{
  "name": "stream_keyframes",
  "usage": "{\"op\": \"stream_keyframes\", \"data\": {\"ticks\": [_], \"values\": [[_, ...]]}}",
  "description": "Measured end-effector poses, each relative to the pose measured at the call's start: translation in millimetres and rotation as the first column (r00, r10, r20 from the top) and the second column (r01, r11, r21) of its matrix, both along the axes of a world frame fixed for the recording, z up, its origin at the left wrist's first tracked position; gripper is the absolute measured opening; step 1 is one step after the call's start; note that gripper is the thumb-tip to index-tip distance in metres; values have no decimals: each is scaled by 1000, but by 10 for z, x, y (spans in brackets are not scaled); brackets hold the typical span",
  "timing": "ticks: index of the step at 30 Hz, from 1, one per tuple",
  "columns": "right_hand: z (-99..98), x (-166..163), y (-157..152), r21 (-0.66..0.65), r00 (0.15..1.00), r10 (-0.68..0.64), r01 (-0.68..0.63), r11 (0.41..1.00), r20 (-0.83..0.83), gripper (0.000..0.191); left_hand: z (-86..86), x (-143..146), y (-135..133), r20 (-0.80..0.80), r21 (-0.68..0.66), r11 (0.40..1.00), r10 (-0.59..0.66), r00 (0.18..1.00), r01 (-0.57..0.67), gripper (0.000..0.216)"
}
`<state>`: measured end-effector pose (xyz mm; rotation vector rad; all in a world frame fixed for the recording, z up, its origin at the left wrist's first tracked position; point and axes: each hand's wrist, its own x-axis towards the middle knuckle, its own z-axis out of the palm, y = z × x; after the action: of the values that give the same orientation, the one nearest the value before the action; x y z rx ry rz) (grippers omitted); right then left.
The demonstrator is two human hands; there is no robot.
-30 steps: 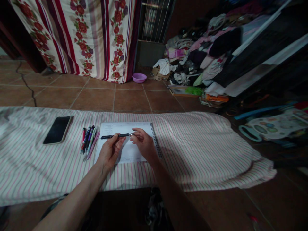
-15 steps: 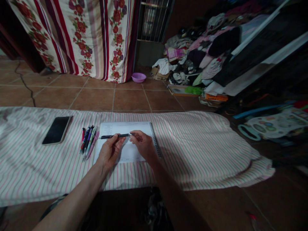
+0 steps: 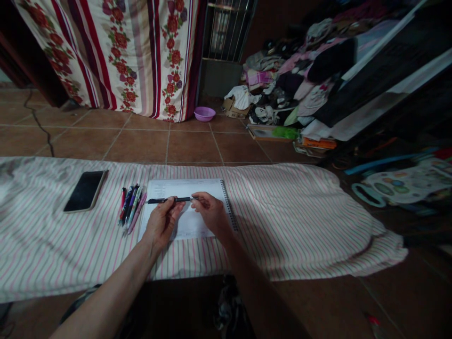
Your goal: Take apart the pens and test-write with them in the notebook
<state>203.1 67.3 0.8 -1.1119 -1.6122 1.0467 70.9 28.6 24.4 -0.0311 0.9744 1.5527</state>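
Black pen (image 3: 182, 199) level above the spiral notebook (image 3: 197, 228); my left hand (image 3: 162, 221) grips its middle, my right hand (image 3: 212, 212) pinches its right end. Surface: striped cloth (image 3: 296, 221), rumpled at the right end. Beyond: brown tile floor (image 3: 141, 143), floral curtain (image 3: 141, 56), purple basin (image 3: 204, 114) near its hem, heaped clothes (image 3: 293, 84) to the right.

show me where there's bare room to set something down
Widest: the striped white cloth right of the spiral-bound white notebook. Smaller: left of the rectangular black-screened phone. Crowded: between phone and notebook, where slim multicoloured pens lie bunched, and over the notebook, where left hand holds a slender black pen, right hand touching its end.
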Motion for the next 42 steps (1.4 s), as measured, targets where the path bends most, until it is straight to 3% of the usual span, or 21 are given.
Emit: {"op": "stream_keyframes", "data": {"ticks": [42], "values": [[-18,39,26,-92,997,-2,-5,996,-81,16,1,3,1,14,-21,1000,-9,1000,9,20]]}}
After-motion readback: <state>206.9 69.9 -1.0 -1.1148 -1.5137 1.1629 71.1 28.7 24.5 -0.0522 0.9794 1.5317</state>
